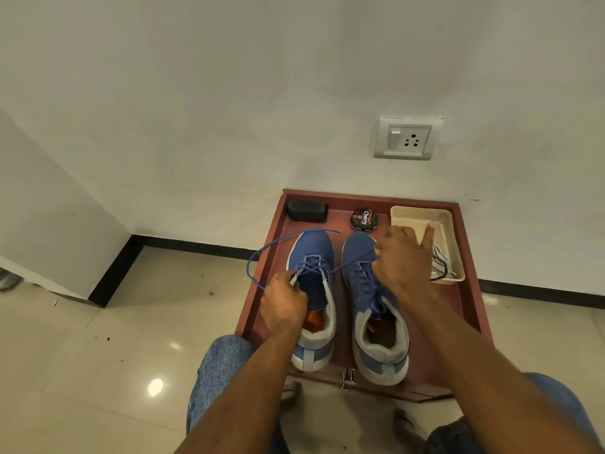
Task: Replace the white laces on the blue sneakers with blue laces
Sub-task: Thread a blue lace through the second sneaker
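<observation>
Fingers (384, 249) around blue lace (262, 249), grip hidden.

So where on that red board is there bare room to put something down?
Bare strips on the red board: right of the right sneaker below the cream tray, and between the black box and polish tin. Crowded between the sneakers, around both hands.
</observation>
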